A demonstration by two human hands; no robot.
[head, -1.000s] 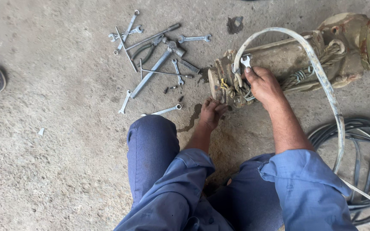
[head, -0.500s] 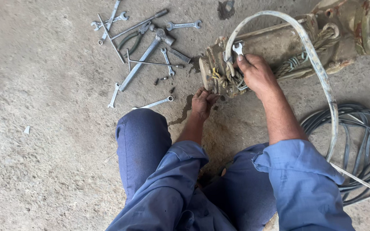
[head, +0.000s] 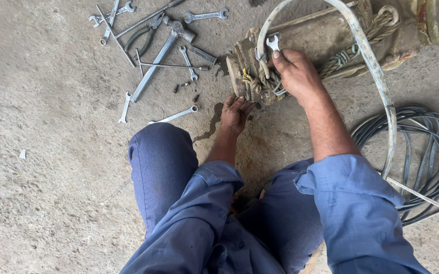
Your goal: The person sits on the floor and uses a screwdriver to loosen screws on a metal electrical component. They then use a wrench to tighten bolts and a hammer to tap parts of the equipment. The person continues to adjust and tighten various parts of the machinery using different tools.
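A: Rough concrete floor (head: 42,203), person crouched in blue work clothes, seen from above. What's each hand on?

B: Right hand (head: 296,73) sits on the near end of a grimy motor-pump body (head: 326,40), fingers curled tight round a small open-end spanner (head: 272,43); its jaw end pokes out past the fingertips, pointing far. Left hand (head: 235,112) is low at the end face of the pump, fingers loosely spread, tips touching the underside edge, gripping nothing that I can make out.

A: How does the pump lie?

B: Long axis runs left-near to right-far. Exposed winding wires (head: 260,81) sit at the left end, just left of the right hand and just beyond the left hand. Right hand is the one on the spanner; left is nearer the bottom edge.

A: Other stuff?

B: Pale flat hose (head: 376,76) loops over the pump and runs near-right. Coiled grey cable (head: 427,147) on the floor to the right. Scatter of spanners (head: 153,45) far left, one ring spanner (head: 176,115) lying apart near the knee. No containers in view.
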